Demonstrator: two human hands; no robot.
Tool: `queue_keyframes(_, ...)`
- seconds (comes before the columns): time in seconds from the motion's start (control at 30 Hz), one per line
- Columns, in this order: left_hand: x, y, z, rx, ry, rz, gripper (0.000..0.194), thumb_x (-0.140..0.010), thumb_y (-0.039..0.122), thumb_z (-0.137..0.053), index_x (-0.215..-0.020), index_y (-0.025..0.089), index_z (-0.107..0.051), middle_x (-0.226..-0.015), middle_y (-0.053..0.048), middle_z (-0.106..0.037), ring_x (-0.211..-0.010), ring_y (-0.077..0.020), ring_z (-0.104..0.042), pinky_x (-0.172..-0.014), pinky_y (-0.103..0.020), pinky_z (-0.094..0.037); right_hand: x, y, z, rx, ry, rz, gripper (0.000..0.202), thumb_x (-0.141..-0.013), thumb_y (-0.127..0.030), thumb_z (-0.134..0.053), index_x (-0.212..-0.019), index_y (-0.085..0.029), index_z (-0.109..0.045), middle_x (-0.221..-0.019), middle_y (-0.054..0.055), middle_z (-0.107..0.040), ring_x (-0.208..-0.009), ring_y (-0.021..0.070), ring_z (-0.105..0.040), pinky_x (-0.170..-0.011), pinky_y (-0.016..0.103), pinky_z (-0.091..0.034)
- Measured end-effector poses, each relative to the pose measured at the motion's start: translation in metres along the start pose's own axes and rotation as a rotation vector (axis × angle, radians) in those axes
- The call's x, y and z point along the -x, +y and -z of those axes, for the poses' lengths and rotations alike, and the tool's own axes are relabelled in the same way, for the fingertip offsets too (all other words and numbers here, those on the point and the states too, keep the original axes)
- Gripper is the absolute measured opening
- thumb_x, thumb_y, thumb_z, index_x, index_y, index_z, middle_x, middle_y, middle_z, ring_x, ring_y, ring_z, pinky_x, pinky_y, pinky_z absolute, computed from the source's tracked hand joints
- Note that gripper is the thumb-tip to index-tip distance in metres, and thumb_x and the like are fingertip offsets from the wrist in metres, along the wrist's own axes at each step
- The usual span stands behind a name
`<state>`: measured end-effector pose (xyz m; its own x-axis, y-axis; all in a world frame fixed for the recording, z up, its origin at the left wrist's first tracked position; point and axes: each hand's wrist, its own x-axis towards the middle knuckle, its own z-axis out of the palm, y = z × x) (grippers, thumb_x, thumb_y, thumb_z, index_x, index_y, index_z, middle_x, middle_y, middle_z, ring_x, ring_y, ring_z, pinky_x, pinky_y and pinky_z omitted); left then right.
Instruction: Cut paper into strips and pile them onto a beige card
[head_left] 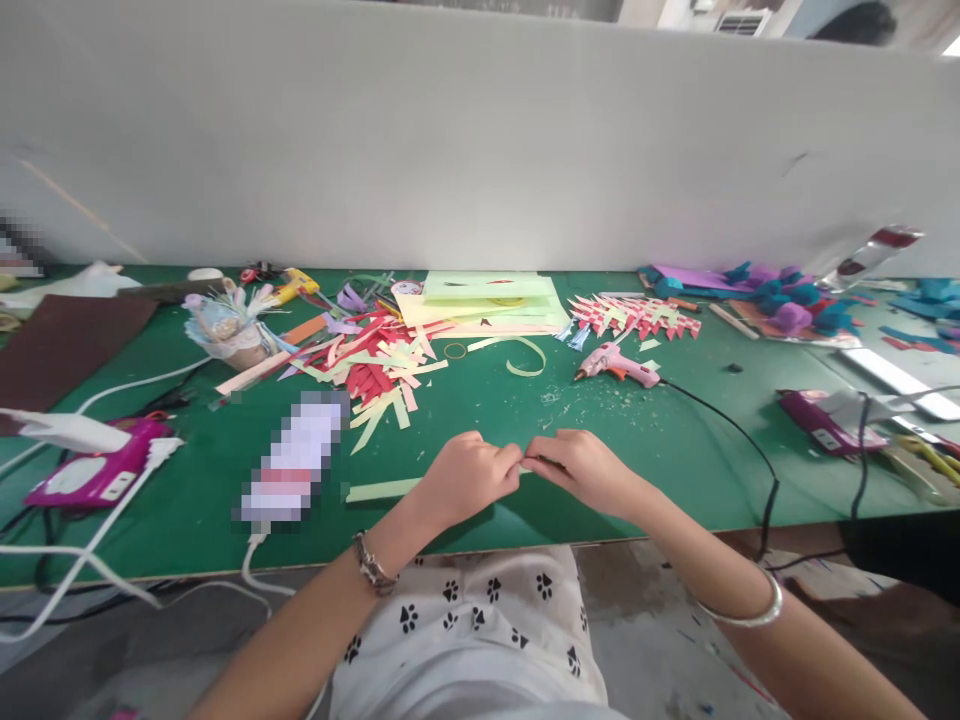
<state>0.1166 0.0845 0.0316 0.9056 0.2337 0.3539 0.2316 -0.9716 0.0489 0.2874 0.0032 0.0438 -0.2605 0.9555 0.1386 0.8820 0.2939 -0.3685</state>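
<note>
A pale green paper strip [381, 490] runs from the left under my left hand [471, 475], and a short bit of it shows between my hands. My left hand is closed, its fingers curled and pinched on the strip. My right hand [583, 468] is pinched closed beside it, the fingertips of both hands almost touching over the table's front part. My fingers hide most of the strip's right part. Beyond them lie a curled pale green strip [534, 358] and a pink glue gun [616, 365], its nozzle pointing left.
Red and pale green paper strips [379, 370] are heaped left of centre, near paper sheets [487, 290]. Woven red-and-white paper pieces [634, 315] lie behind the glue gun. A blurred-out phone [296, 460] and magenta power strips [105, 460] have trailing cables. A grey partition [480, 140] backs the green table.
</note>
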Motion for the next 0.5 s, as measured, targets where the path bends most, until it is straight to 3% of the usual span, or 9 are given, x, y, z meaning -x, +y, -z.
queue_keyframes(0.2, 0.005, -0.013, 0.011, -0.196, 0.096, -0.174, 0.027, -0.083, 0.011, -0.030, -0.061, 0.019, -0.043, -0.041, 0.005, -0.044, -0.039, -0.0089, -0.041, -0.048, -0.026, -0.027, -0.004, -0.003, 0.015, -0.254, -0.054, -0.032, 0.033, -0.092, -0.036, -0.036, -0.071, -0.018, -0.054, -0.056, -0.004, -0.047, -0.050, 0.0075, -0.036, -0.051, 0.019, -0.028)
queue_keyframes(0.37, 0.023, -0.035, 0.026, -0.239, 0.141, -0.132, 0.027, -0.081, 0.008, -0.032, -0.059, 0.019, -0.043, -0.043, 0.006, -0.047, -0.040, -0.0077, -0.040, -0.049, -0.023, -0.030, 0.000, 0.006, 0.033, -0.285, -0.021, -0.073, 0.032, -0.090, -0.037, -0.038, -0.068, -0.018, -0.052, -0.057, -0.003, -0.048, -0.050, 0.0077, -0.037, -0.051, 0.019, -0.030)
queue_keyframes(0.5, 0.052, -0.057, 0.040, -0.259, 0.151, -0.100, 0.027, -0.081, 0.008, -0.034, -0.059, 0.019, -0.044, -0.045, 0.005, -0.047, -0.042, -0.0084, -0.041, -0.052, -0.022, -0.033, 0.008, 0.017, 0.048, -0.282, -0.012, -0.121, 0.035, -0.089, -0.040, -0.038, -0.065, -0.018, -0.049, -0.055, -0.003, -0.044, -0.049, 0.0082, -0.035, -0.049, 0.020, -0.030)
